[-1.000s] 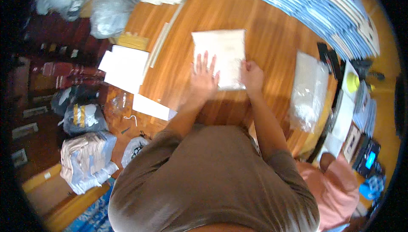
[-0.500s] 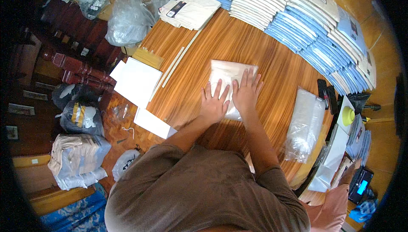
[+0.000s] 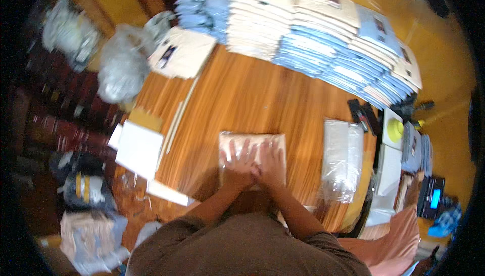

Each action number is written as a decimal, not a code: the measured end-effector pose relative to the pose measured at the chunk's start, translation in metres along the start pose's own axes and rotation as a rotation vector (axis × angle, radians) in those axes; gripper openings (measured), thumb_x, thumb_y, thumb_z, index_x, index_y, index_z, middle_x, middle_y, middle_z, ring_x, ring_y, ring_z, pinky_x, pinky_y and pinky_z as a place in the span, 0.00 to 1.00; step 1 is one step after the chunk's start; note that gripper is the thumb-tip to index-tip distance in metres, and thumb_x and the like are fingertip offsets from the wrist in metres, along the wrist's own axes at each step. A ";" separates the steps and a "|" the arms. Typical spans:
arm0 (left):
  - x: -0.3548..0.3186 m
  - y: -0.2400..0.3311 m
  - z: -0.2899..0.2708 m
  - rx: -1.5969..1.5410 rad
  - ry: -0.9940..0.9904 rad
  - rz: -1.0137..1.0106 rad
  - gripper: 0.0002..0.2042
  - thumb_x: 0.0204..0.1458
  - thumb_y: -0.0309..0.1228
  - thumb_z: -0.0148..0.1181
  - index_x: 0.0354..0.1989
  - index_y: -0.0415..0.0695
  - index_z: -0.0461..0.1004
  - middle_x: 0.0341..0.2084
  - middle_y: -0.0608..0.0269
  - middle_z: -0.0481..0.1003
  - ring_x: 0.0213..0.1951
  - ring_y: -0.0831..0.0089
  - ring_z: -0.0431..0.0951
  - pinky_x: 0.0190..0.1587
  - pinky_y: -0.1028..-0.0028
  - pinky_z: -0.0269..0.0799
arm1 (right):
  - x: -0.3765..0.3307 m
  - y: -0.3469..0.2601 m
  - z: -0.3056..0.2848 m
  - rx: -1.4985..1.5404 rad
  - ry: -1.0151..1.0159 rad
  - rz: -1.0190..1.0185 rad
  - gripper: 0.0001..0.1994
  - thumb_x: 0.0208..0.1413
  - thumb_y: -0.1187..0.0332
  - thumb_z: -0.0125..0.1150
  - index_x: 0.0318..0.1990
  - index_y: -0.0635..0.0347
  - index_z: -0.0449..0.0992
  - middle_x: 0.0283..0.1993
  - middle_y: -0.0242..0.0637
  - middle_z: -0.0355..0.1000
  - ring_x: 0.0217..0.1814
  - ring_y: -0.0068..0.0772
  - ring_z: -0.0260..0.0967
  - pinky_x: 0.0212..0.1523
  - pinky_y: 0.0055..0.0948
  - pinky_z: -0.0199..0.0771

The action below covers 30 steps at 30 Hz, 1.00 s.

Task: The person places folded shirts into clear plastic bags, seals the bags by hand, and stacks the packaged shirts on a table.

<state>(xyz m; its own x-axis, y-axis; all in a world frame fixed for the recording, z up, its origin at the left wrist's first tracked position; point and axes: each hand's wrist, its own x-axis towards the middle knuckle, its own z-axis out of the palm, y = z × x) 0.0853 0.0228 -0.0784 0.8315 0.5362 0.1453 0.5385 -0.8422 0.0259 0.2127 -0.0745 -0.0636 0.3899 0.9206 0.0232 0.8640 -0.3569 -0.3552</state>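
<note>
On the wooden table (image 3: 237, 94), close to my body, lies a cream folded garment in a clear plastic bag (image 3: 279, 140). My left hand (image 3: 238, 165) presses flat on its left part with the fingers spread. Beside it, my right hand (image 3: 271, 164) lies flat on the right part, fingers outstretched, and the thumbs meet or overlap near the middle. Both palms cover much of the packet, and its near edge is hidden by my hands and wrists.
Stacks of bagged cream garments (image 3: 260, 18) and blue garments (image 3: 305, 48) line the far edge. Clear plastic bags (image 3: 337, 159) lie at the right. White sheets (image 3: 139, 149) and thin strips (image 3: 174, 127) are at the left, below a loose cream garment pile (image 3: 187, 48).
The view has shifted, so the table's things sit lower and further left. The packet is nearer my body, and my hands, still flat on it, are closer together.
</note>
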 end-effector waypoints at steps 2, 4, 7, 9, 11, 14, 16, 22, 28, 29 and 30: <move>-0.004 0.006 0.004 -0.022 -0.032 -0.016 0.36 0.63 0.57 0.48 0.79 0.57 0.58 0.80 0.55 0.48 0.78 0.30 0.41 0.69 0.21 0.35 | -0.005 0.002 0.000 0.032 -0.036 0.015 0.44 0.67 0.39 0.49 0.77 0.68 0.54 0.83 0.55 0.44 0.86 0.64 0.36 0.81 0.63 0.39; -0.007 0.005 0.010 -0.035 -0.053 -0.048 0.36 0.63 0.58 0.45 0.79 0.60 0.56 0.81 0.58 0.45 0.78 0.31 0.40 0.69 0.20 0.30 | -0.006 0.002 0.007 0.052 0.002 0.002 0.45 0.66 0.37 0.48 0.76 0.68 0.55 0.83 0.54 0.44 0.86 0.63 0.36 0.81 0.62 0.39; -0.003 0.004 0.002 -0.054 -0.156 -0.038 0.37 0.61 0.58 0.46 0.79 0.60 0.57 0.81 0.60 0.45 0.78 0.31 0.38 0.70 0.21 0.27 | -0.007 0.008 0.011 0.011 0.024 -0.014 0.46 0.67 0.33 0.38 0.76 0.68 0.55 0.83 0.52 0.45 0.87 0.61 0.34 0.81 0.62 0.37; -0.003 0.004 0.004 -0.052 -0.191 -0.032 0.37 0.61 0.58 0.47 0.78 0.60 0.58 0.81 0.60 0.46 0.78 0.32 0.38 0.70 0.21 0.26 | -0.005 0.007 0.004 -0.015 0.000 0.004 0.46 0.67 0.33 0.39 0.76 0.68 0.56 0.83 0.52 0.45 0.87 0.60 0.35 0.81 0.61 0.37; -0.002 0.004 0.007 -0.046 -0.193 -0.026 0.37 0.61 0.57 0.48 0.78 0.59 0.58 0.81 0.60 0.47 0.79 0.32 0.38 0.70 0.21 0.27 | -0.006 0.006 0.000 -0.031 -0.015 0.010 0.46 0.67 0.34 0.39 0.76 0.67 0.57 0.83 0.52 0.45 0.86 0.60 0.36 0.81 0.61 0.37; -0.003 0.001 0.011 -0.034 -0.157 0.000 0.36 0.61 0.57 0.48 0.78 0.59 0.59 0.81 0.59 0.48 0.79 0.32 0.38 0.69 0.21 0.28 | -0.008 0.002 0.000 -0.019 -0.010 0.030 0.45 0.67 0.35 0.42 0.76 0.67 0.57 0.83 0.51 0.46 0.86 0.60 0.37 0.81 0.60 0.36; -0.005 0.003 0.018 -0.041 -0.131 -0.018 0.36 0.62 0.56 0.48 0.78 0.58 0.59 0.80 0.59 0.49 0.79 0.32 0.38 0.69 0.20 0.29 | -0.008 0.003 0.002 0.005 -0.011 0.031 0.44 0.67 0.35 0.43 0.76 0.66 0.58 0.83 0.51 0.47 0.86 0.60 0.38 0.81 0.60 0.37; -0.004 0.005 0.002 -0.115 -0.094 0.003 0.34 0.65 0.53 0.46 0.79 0.56 0.56 0.81 0.58 0.48 0.78 0.31 0.43 0.68 0.20 0.31 | -0.010 0.006 0.009 -0.140 0.060 -0.002 0.43 0.66 0.36 0.47 0.75 0.66 0.59 0.82 0.52 0.48 0.85 0.61 0.41 0.81 0.62 0.39; 0.003 -0.062 0.051 -0.560 0.046 -0.117 0.30 0.64 0.44 0.58 0.72 0.45 0.62 0.69 0.52 0.66 0.66 0.50 0.64 0.65 0.47 0.56 | -0.014 0.031 -0.026 0.367 0.202 0.136 0.34 0.66 0.47 0.59 0.65 0.72 0.70 0.73 0.60 0.62 0.74 0.60 0.61 0.72 0.51 0.64; -0.004 -0.091 0.068 -0.986 0.117 -0.266 0.29 0.66 0.43 0.58 0.71 0.42 0.63 0.65 0.52 0.70 0.62 0.55 0.70 0.62 0.53 0.63 | -0.023 0.037 -0.024 0.278 0.397 0.221 0.34 0.62 0.47 0.65 0.59 0.74 0.73 0.63 0.59 0.73 0.62 0.55 0.73 0.65 0.46 0.73; -0.016 -0.119 0.075 -1.258 0.169 -0.415 0.28 0.67 0.41 0.59 0.70 0.39 0.63 0.62 0.51 0.73 0.58 0.59 0.75 0.60 0.59 0.71 | -0.027 0.041 -0.032 0.462 0.291 0.316 0.34 0.62 0.47 0.66 0.61 0.74 0.73 0.58 0.58 0.75 0.59 0.52 0.76 0.62 0.45 0.75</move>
<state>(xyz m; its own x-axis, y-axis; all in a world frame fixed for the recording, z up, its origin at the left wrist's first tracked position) 0.0185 0.1186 -0.1580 0.5618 0.8270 0.0221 0.1786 -0.1473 0.9728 0.2474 -0.1191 -0.0490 0.7308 0.6778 0.0814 0.4914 -0.4396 -0.7518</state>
